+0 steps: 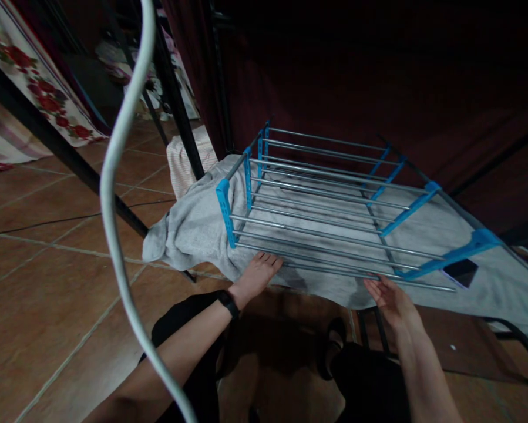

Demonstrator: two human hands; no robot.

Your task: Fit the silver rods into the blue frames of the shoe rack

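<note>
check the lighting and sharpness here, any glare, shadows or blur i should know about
Head view: dim overall, the curtain sinking almost to black toward the top; head view: pale sheen on the floor at lower left, dark shadow between the legs; head view: faint glints along the rods, no harsh glare; head view: slightly soft, fine detail lost.

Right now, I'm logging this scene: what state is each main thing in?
Left hand: fingers curled at the front rod
Right hand: fingertips at that rod
Front rod: right end jutting past the blue bracket
Gray cloth: spread, rumpled at left
Rack: resting on the cloth
Phone: lying on the cloth, face dark
Wristband: around the left wrist
Floral curtain: hanging
</note>
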